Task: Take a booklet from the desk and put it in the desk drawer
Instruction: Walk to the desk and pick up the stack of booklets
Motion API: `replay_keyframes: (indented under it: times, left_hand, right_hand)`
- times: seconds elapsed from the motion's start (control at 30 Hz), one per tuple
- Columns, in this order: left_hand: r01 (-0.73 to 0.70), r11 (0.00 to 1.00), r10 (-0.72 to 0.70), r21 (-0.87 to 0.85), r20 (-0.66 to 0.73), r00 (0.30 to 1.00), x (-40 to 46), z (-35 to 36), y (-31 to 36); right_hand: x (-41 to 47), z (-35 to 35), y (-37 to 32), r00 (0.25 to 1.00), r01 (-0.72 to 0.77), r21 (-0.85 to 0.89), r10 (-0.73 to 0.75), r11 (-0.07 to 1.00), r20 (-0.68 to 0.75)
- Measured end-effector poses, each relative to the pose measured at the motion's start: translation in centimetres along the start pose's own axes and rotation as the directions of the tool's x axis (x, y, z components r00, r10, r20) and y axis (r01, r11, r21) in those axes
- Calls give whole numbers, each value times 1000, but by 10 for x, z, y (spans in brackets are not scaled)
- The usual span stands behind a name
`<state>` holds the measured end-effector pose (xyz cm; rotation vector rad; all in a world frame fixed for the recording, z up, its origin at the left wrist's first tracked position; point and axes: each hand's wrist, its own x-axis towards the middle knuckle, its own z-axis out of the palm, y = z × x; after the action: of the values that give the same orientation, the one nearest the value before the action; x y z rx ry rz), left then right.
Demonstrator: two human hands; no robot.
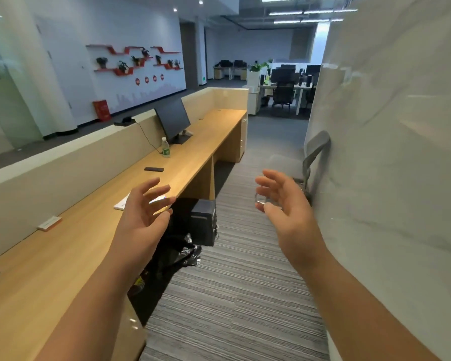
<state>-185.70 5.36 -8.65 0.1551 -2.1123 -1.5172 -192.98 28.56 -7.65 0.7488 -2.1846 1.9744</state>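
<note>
We are holding left hand (141,212) and right hand (287,201) up, fingers spread, empty, left one hovering over thin white paper booklet (122,203) lying on long light-wood table (63,256).

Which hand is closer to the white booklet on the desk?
Left. The left hand hovers open just right of the booklet, partly covering it. The right hand is open over the carpet, well off the desk.

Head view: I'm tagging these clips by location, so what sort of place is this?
Most likely an open-plan office: a long wooden desk with a monitor, rows of workstations with office chairs at the far end, and striped carpet.
</note>
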Motion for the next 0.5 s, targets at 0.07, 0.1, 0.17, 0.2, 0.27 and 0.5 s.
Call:
replay_keyframes:
  times: [0.07,0.1,0.17,0.2,0.27,0.5]
  left_hand:
    - [52,999,-51,7,-30,998,35,0,-25]
    - [75,997,-75,5,-54,996,52,0,-38]
    - [107,994,-106,5,-110,988,93,-3,-68]
    - [120,993,-119,0,-131,984,113,-3,-83]
    - [139,990,-140,-14,-158,978,154,-3,-115]
    - [239,970,-240,-34,-229,943,292,-24,-228]
  right_hand:
    - [41,13,24,997,-34,-5,34,999,67]
    - [61,19,36,994,-42,-14,43,999,96]
    - [107,35,62,989,-47,-26,51,999,141]
    - [130,43,75,986,-51,-26,55,998,157]
    - [179,61,101,981,-60,-9,61,998,182]
    - [343,141,186,941,-101,-48,111,994,319]
